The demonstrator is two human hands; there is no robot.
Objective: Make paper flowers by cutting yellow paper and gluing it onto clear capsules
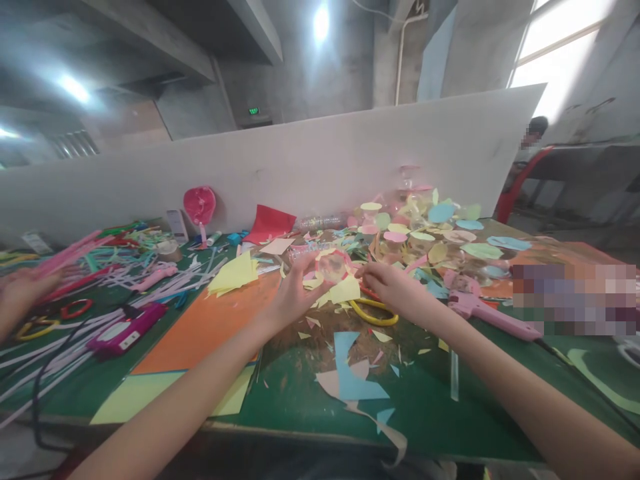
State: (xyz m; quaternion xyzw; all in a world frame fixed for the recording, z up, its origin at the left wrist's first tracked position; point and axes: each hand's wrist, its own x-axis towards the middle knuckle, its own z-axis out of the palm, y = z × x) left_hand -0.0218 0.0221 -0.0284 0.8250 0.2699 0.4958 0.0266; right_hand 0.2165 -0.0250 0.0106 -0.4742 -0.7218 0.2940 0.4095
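Note:
My left hand holds a clear plastic dome with a pink rim up above the table, its fingers curled around the lower left side. My right hand reaches in from the right, fingertips at or very near the dome's right edge. Whether those fingers grip it, I cannot tell. Yellow-handled scissors lie just below my right hand, their blades hidden beneath it. A pink glue gun rests to the right of that hand, and yellow paper scraps lie under the dome.
A green worktable holds a pile of pastel paper circles, paper scraps, an orange sheet, pink and white strips and a magenta glue gun. Another person's hand is at the far left. A white partition runs along the back.

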